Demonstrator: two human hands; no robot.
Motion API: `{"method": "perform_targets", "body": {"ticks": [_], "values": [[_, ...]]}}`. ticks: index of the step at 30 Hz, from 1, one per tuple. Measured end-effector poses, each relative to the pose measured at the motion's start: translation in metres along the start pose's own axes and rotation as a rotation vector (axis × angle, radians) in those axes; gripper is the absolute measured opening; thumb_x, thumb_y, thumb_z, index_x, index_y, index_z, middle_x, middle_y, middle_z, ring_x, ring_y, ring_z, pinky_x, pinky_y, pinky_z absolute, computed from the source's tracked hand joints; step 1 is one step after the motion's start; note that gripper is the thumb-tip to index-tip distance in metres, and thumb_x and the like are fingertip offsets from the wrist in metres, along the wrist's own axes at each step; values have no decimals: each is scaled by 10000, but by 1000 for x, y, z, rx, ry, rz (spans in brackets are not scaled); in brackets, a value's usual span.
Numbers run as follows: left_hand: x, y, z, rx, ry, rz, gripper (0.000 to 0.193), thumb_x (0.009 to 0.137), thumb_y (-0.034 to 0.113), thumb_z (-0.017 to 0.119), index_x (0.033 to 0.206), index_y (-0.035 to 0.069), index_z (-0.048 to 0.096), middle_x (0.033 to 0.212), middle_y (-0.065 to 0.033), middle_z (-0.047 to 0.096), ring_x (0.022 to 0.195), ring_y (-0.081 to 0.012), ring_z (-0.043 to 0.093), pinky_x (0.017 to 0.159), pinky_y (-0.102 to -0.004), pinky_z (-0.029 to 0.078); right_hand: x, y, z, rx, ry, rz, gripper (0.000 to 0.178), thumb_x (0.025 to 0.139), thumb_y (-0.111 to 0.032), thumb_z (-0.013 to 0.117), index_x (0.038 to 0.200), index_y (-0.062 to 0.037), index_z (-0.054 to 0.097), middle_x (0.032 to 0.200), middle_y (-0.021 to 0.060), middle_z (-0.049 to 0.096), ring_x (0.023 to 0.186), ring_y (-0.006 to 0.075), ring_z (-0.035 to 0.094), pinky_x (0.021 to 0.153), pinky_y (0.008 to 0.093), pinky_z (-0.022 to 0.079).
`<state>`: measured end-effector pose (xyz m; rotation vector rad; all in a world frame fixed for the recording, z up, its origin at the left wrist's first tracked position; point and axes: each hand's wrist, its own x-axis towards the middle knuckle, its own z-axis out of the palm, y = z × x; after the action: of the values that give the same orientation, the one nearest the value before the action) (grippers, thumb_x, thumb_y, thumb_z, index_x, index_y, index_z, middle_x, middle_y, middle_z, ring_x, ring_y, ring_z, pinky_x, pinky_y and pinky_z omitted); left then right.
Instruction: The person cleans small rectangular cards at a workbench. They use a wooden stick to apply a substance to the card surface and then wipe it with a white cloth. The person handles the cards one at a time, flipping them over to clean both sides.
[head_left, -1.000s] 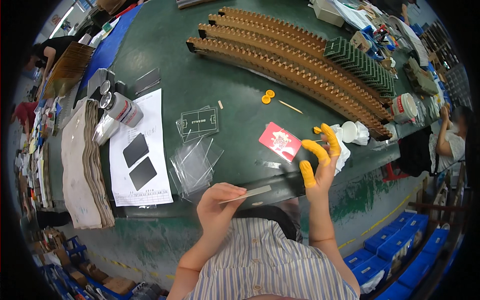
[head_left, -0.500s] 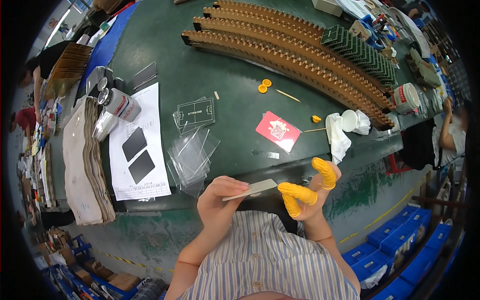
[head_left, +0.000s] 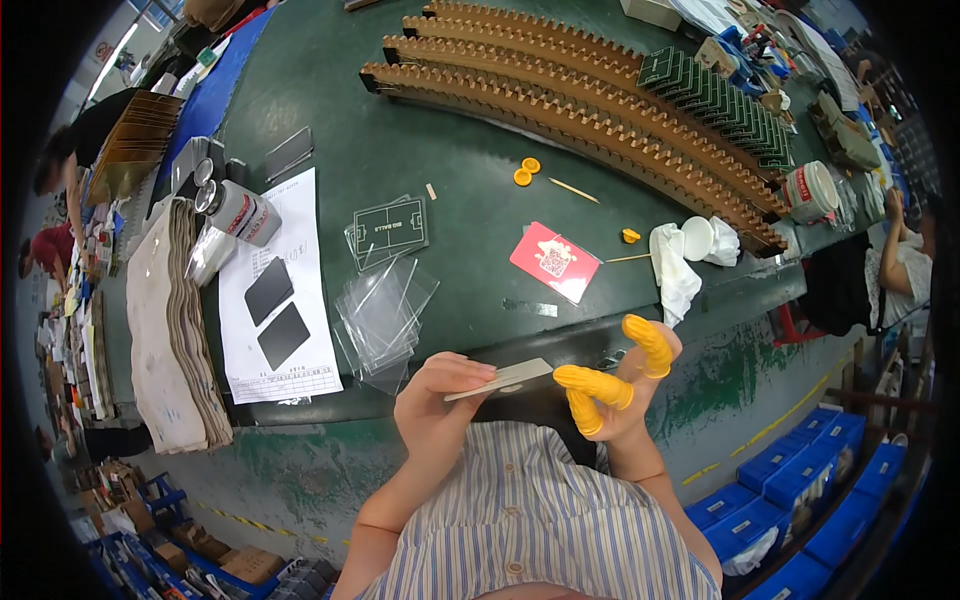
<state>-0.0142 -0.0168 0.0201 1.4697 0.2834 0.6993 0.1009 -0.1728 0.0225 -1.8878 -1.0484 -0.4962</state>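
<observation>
My left hand (head_left: 436, 405) pinches a thin flat grey plate (head_left: 503, 379) edge-on, close to my chest below the green table's front edge (head_left: 420, 395). My right hand (head_left: 622, 385) wears yellow rubber finger covers on three fingers; its fingertip touches the plate's right end. On the table in front lie a fanned pile of clear plastic sheets (head_left: 385, 312), a clear plate with a printed field pattern (head_left: 390, 228) and a red card (head_left: 555, 261).
A white paper with two dark rectangles (head_left: 275, 295) lies at left beside stacked grey cloths (head_left: 170, 330) and a metal can (head_left: 243, 212). Long brown slotted racks (head_left: 580, 115) curve across the back. A white rag (head_left: 675, 275), yellow finger covers (head_left: 525, 172) and other people sit at the table's ends.
My right hand came down from over the table's edge near the white rag to the plate's right end. My left hand kept the plate and shifted slightly.
</observation>
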Motion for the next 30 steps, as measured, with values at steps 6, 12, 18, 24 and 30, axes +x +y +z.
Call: {"method": "perform_targets", "body": {"ticks": [6,12,18,24,30], "values": [[0,1,-1,15,13,3,210,740,-135,639,808,32,531,829,-115,632,828,-238,619,776,-325,476,2,-1,2,-55,-24,-46,295,635,-171,691,896,-302,731,1199,80,453,1049,286,349,860,366,326],[0,-2,-5,61,12,47,205,736,-127,648,806,29,535,823,-118,631,817,-239,621,758,-328,474,2,-1,4,-85,17,-17,300,630,-169,693,893,-309,729,1182,77,466,1043,285,358,847,364,330],[-1,-3,-8,68,9,59,195,735,-126,649,802,24,543,822,-118,632,811,-240,619,748,-326,475,3,-3,6,-81,-10,-68,271,647,-189,688,886,-312,727,1181,73,462,1039,286,361,839,370,335],[-2,-5,-10,83,9,49,193,732,-130,650,793,22,549,819,-117,631,806,-240,616,727,-315,485,2,-2,6,-113,18,-49,249,662,-199,677,878,-313,728,1175,69,461,1033,284,364,835,370,339],[-3,-5,-10,91,4,50,196,733,-134,649,796,23,549,811,-114,628,803,-234,615,720,-312,492,2,-3,7,-88,32,-75,243,661,-198,677,870,-309,731,1172,75,464,1042,288,364,832,375,342]]}}
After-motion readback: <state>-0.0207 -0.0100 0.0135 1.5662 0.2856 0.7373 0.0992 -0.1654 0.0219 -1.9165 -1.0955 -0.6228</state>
